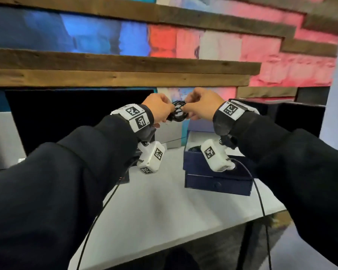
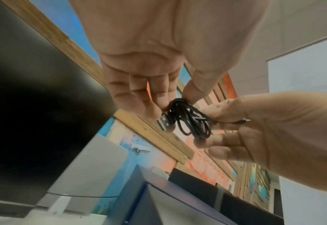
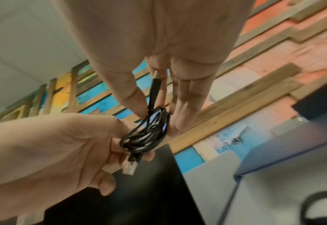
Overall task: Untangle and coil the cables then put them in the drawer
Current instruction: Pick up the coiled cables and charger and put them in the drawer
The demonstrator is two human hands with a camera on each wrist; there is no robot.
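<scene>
A small coil of thin black cable hangs in the air above the white table, held between both hands. My left hand pinches the coil's left side, and its USB plug sticks out by the fingertips. My right hand pinches the right side, with the small connector end lying along its fingers. The dark blue drawer box sits on the table below my right wrist; its top compartment stands open with a dark cable inside, and the lower drawer is closed.
A black monitor stands at the back left of the white table. Dark boxes stand at the back right. Behind is a wall of wooden slats and coloured panels. Black wrist-camera wires trail over the table's front edge.
</scene>
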